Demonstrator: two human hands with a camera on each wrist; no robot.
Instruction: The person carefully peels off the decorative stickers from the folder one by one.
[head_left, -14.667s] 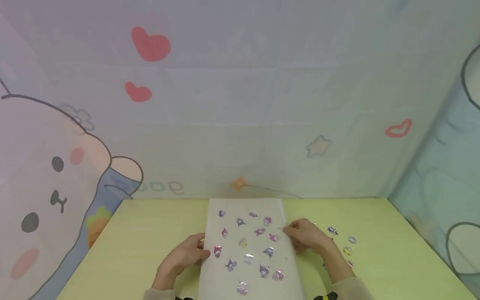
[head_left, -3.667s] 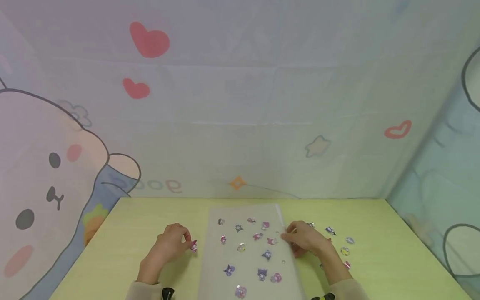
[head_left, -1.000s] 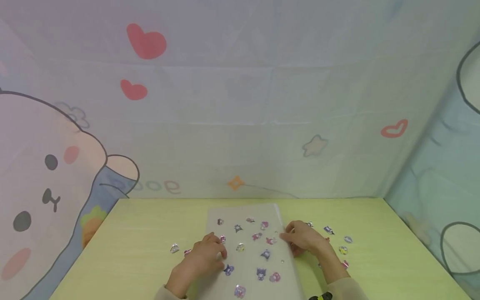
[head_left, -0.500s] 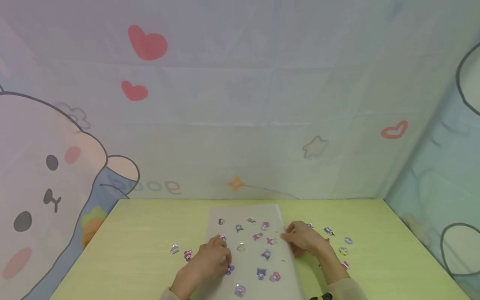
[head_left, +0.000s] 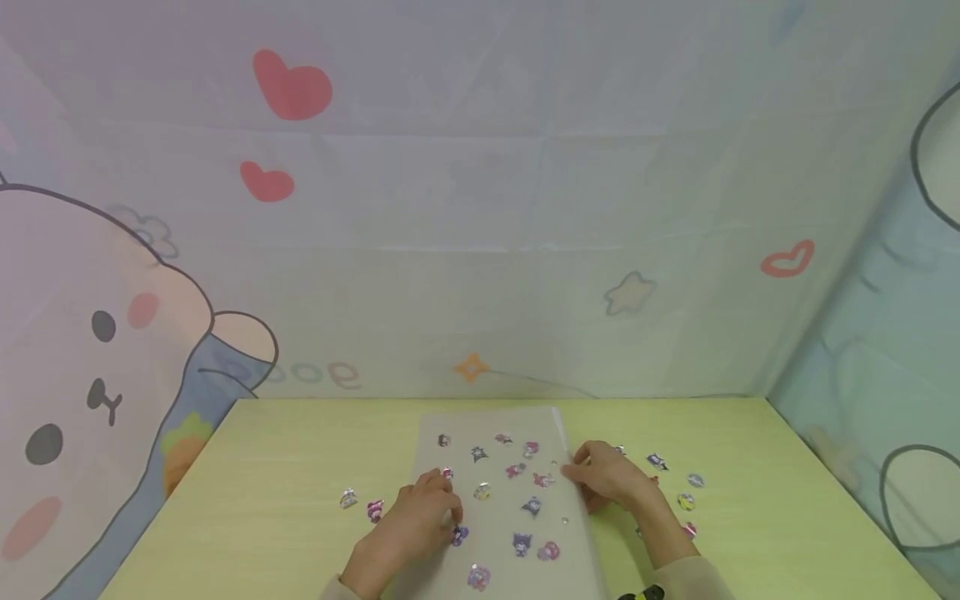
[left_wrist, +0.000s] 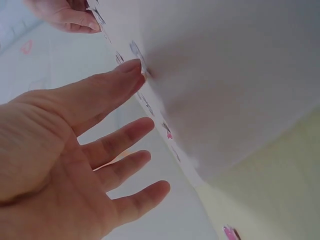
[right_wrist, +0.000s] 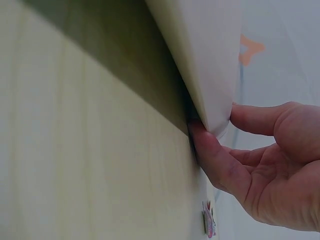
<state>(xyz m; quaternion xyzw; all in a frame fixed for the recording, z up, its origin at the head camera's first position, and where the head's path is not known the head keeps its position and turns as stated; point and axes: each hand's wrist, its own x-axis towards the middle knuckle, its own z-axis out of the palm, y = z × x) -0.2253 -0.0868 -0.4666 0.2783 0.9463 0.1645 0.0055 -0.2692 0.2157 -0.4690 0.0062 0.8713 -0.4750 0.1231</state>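
A white sheet [head_left: 573,571] stands in the middle of the table, bearing several small cartoon-character stickers. My left hand [head_left: 422,518] is over its left half, thumb and index finger pinching a purple sticker [head_left: 461,535] at the surface. In the left wrist view the same sticker [left_wrist: 135,50] pokes out beyond the thumb tip, the other fingers spread. My right hand [head_left: 609,477] grips the sheet's right edge; the right wrist view shows the thumb on one face and a finger [right_wrist: 207,145] behind the edge.
Left of the sheet, a pinkish-red sticker [head_left: 376,511] and a whitish sticker [head_left: 348,498] lie on the pale yellow table [head_left: 285,450]. Several more, including a yellow sticker [head_left: 686,502], lie to the right, partly behind my right forearm. A printed cloth [head_left: 450,317] hangs behind the table.
Two stickers from the sheet's left half now lie on the table at left. My left hand moved from the left edge onto the purple sticker; my right hand stayed on the right edge.
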